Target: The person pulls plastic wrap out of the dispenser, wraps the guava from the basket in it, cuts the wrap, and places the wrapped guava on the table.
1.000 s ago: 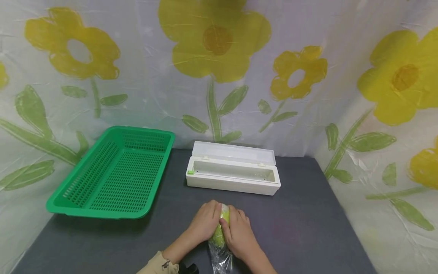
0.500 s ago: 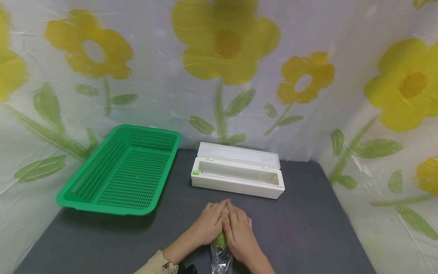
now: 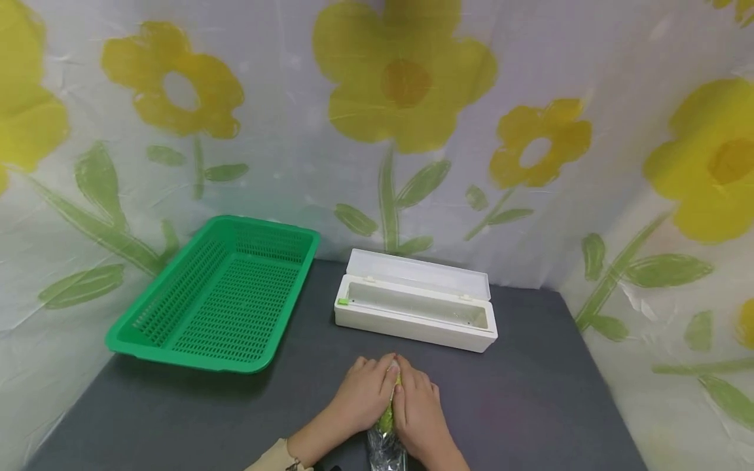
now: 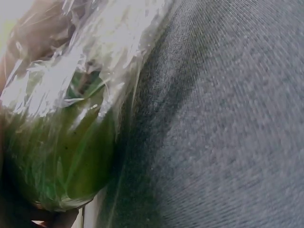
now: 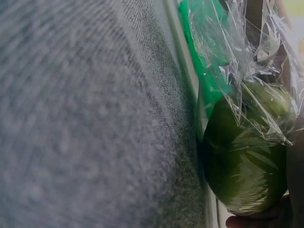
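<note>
A smooth, rounded green vegetable (image 3: 386, 420), its exact kind unclear, lies lengthwise between my two hands, wrapped in clear cling film. My left hand (image 3: 364, 394) grips it from the left side and my right hand (image 3: 419, 413) from the right, covering most of it. Both sets of fingertips meet at its far end, thumbs along the top. Loose, crumpled cling film (image 3: 386, 451) trails off the near end toward me. Up close in the left wrist view, the glossy green vegetable (image 4: 66, 152) shows through wrinkled film. The right wrist view shows the film (image 5: 266, 109) bunched over it too.
Beyond the hands stands a long white box (image 3: 415, 320) with its lid (image 3: 418, 273) raised and a small green slider at its left end. A green slotted basket (image 3: 235, 366) sits at the left. A flowered sheet (image 3: 283, 150) hangs behind the dark table (image 3: 518, 392).
My fingers and thumbs have drawn together over the vegetable's far end, covering more of it. The head view has shifted slightly; basket and box stay in place.
</note>
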Action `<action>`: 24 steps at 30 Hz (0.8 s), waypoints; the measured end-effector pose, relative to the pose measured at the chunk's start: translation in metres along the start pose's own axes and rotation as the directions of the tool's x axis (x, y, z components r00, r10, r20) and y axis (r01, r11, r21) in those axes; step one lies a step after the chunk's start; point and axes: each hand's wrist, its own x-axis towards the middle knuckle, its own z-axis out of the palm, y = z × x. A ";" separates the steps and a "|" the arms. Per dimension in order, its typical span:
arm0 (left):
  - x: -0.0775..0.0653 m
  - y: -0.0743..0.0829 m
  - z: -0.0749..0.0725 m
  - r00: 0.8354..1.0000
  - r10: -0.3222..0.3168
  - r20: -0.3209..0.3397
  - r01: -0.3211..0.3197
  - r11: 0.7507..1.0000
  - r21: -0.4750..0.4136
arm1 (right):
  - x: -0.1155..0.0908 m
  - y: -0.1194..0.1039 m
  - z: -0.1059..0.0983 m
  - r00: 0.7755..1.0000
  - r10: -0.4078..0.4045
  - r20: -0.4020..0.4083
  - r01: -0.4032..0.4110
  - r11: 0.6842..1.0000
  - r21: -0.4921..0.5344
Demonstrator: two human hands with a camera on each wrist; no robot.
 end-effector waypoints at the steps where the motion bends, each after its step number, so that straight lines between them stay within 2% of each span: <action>1: -0.001 0.001 0.000 1.000 0.001 -0.007 -0.001 1.000 0.015 | 0.000 -0.001 0.000 1.000 0.004 0.000 -0.004 1.000 -0.001; 4: -0.002 0.003 0.000 0.999 0.009 -0.038 -0.007 0.999 0.039 | 0.001 -0.003 0.001 1.000 0.020 -0.001 -0.020 1.000 -0.016; 7: -0.002 0.003 0.000 0.999 0.015 -0.043 -0.014 1.000 0.020 | 0.002 -0.003 0.000 0.999 0.040 0.012 -0.040 0.999 -0.030; 10: -0.002 0.001 0.001 1.000 0.003 -0.012 -0.004 0.999 -0.044 | 0.000 -0.003 -0.002 0.996 0.076 0.037 -0.076 0.997 -0.014; 15: 0.002 -0.007 -0.001 0.999 0.007 0.041 -0.002 0.991 -0.133 | -0.001 -0.001 -0.007 0.985 0.148 0.093 -0.156 0.984 0.083; 19: -0.001 -0.013 -0.001 0.994 0.108 0.007 -0.108 0.994 -0.033 | -0.003 -0.003 -0.004 0.992 0.114 0.050 -0.120 0.986 0.114; 22: -0.006 -0.014 -0.001 0.982 0.186 -0.010 -0.185 0.981 0.062 | -0.006 -0.004 0.003 0.999 0.053 -0.004 -0.053 0.995 0.085; 24: -0.008 -0.013 -0.001 0.976 0.216 -0.020 -0.214 0.973 0.085 | -0.007 -0.004 0.006 0.999 0.030 -0.022 -0.028 0.997 0.071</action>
